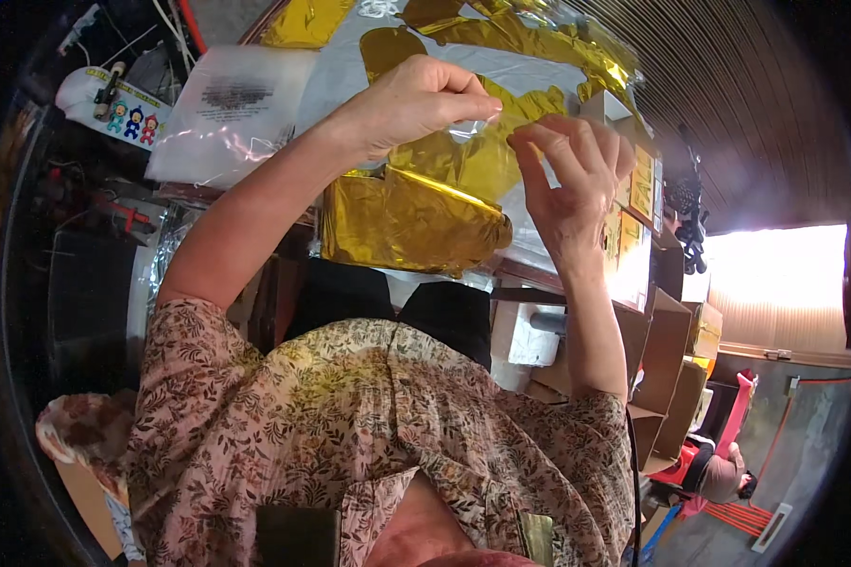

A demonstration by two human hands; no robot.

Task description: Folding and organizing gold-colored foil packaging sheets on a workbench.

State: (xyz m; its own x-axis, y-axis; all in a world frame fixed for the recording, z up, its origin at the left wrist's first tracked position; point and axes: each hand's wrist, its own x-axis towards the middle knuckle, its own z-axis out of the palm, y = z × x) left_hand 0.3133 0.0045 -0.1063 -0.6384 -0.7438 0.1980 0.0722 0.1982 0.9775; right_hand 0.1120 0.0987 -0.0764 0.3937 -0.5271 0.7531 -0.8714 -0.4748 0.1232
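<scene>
Both my hands are raised above a table spread with shiny gold foil pieces. My left hand (430,102) pinches with thumb and forefinger pressed together; whatever is between them is too small or too clear to make out. A short gap to its right, my right hand (577,170) also has thumb and forefinger brought together, its other fingers curled loosely. What it holds, if anything, does not show. Beneath them lies a flat, crinkled gold foil sheet (416,222), its near part hanging over the table's front edge toward my lap.
Clear plastic bags (227,118) lie at the table's left side. More gold foil (529,42) covers the far side. Small boxes (641,184) stand at the right edge, with open cardboard cartons (667,340) below. A white board with cartoon figures (113,106) is at far left.
</scene>
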